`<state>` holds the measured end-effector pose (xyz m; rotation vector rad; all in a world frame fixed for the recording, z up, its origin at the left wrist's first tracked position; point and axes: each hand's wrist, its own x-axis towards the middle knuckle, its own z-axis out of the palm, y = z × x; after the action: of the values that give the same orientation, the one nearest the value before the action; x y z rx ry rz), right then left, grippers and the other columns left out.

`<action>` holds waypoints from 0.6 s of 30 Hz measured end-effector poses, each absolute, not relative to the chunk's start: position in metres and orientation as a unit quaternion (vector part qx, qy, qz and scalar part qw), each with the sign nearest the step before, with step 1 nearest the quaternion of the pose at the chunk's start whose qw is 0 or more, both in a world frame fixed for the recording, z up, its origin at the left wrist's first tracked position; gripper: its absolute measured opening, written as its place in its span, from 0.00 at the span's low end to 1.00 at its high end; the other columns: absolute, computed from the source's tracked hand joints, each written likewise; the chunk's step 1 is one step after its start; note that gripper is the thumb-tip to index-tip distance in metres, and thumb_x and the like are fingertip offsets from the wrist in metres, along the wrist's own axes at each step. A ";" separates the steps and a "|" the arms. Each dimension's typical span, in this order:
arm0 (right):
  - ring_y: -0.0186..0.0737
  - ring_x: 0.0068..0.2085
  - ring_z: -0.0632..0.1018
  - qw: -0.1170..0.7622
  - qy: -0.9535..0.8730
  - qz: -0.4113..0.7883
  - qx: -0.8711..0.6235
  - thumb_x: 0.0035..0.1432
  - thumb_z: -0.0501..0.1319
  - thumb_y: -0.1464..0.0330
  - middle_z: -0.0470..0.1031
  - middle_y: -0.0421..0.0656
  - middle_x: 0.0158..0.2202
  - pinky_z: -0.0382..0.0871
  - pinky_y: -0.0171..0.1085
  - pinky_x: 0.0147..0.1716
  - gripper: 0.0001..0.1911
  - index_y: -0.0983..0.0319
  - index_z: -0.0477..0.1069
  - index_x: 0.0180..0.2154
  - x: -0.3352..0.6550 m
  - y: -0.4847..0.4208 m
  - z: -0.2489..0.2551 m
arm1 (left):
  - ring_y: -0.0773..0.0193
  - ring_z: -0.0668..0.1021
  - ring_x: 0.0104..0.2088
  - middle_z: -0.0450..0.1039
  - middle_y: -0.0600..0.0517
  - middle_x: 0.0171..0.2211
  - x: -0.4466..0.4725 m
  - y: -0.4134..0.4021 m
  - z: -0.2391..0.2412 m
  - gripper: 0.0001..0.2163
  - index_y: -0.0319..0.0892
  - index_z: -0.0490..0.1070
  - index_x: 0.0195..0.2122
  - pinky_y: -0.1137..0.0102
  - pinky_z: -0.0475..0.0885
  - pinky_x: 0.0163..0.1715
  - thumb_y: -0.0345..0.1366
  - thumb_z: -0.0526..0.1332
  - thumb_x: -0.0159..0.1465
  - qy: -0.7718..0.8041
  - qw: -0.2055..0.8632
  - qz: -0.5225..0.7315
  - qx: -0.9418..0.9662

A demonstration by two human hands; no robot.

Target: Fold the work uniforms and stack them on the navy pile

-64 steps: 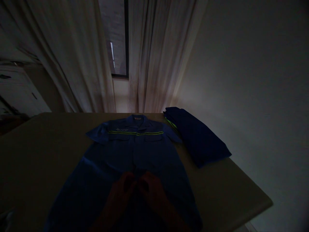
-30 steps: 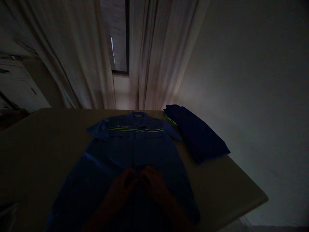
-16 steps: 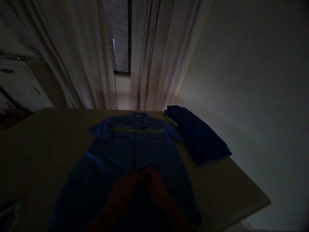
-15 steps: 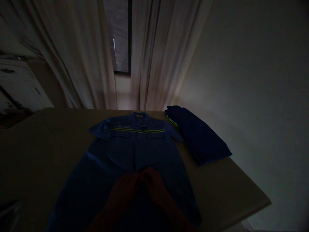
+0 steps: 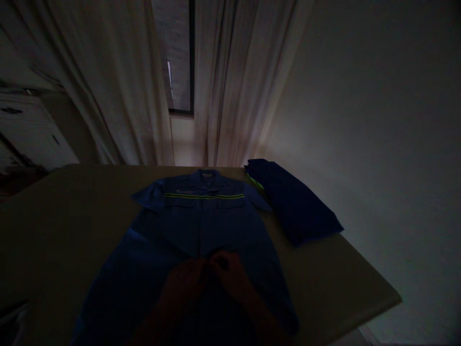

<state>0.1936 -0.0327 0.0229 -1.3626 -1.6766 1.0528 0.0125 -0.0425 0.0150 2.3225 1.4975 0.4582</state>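
While the blue shirt [image 5: 230,230] lies face up on the table [image 5: 345,293], collar at the far end, left hand [image 5: 185,278] and right hand [image 5: 232,276] come together over its lower front placket [image 5: 200,233]. Too dark to tell whether either pinches cloth. Step looks like close finger work on the front closure; next move probably calls for keeping both edges aligned. Folded navy garment [image 5: 298,206] sits beside the right sleeve as viewed.
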 end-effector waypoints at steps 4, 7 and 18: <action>0.39 0.39 0.81 0.358 -0.671 0.403 -0.509 0.64 0.61 0.71 0.82 0.42 0.37 0.70 0.35 0.40 0.08 0.60 0.80 0.39 0.197 -0.033 0.025 | 0.57 0.82 0.41 0.81 0.50 0.39 0.009 -0.043 0.013 0.12 0.46 0.73 0.43 0.64 0.73 0.42 0.40 0.50 0.74 0.534 0.202 0.175 0.802; 0.39 0.39 0.79 0.351 -0.687 0.375 -0.514 0.58 0.64 0.73 0.80 0.42 0.38 0.70 0.35 0.41 0.10 0.60 0.78 0.43 0.200 -0.033 0.022 | 0.60 0.83 0.42 0.81 0.50 0.43 0.005 -0.040 0.001 0.13 0.48 0.71 0.48 0.66 0.74 0.43 0.39 0.47 0.75 0.514 0.225 0.196 0.804; 0.51 0.60 0.74 0.272 -0.733 0.318 -0.536 0.60 0.71 0.56 0.73 0.47 0.60 0.67 0.48 0.61 0.27 0.52 0.72 0.59 0.260 -0.080 0.046 | 0.39 0.72 0.64 0.70 0.46 0.65 -0.077 -0.076 -0.033 0.34 0.59 0.69 0.62 0.46 0.71 0.61 0.45 0.73 0.52 0.504 0.171 0.163 0.831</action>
<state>0.2604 -0.0796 0.0458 -1.4433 -1.9742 0.8568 -0.0775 -0.0764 -0.0326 2.3586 1.4317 0.4630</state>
